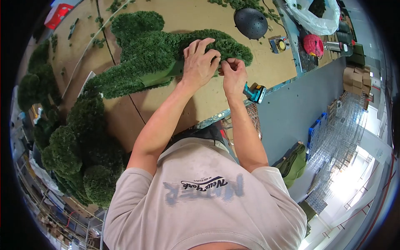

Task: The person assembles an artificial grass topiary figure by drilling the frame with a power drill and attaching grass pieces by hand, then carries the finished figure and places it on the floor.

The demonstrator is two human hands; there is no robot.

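A figure covered in artificial green foliage [154, 54] lies on the work table, with a smooth green strip [161, 77] bare of leaves along its near side. My left hand [200, 64] rests over its right part, fingers bent into the foliage and gripping it, the thumb close to the index finger. Right beside it, my right hand [234, 77] is closed in a pinch at the figure's near edge. What sits between those fingertips is too small to make out. A teal cordless power tool [255, 92] lies at the table edge just below my right hand.
A black perforated dome [250, 23], a small yellow-and-black device [279, 44], a pink-red object [313, 45] and a plastic bag [318, 16] stand toward the back right. More foliage shapes [62, 150] crowd the left. Green scraps and a marker [73, 28] lie on the table [275, 71].
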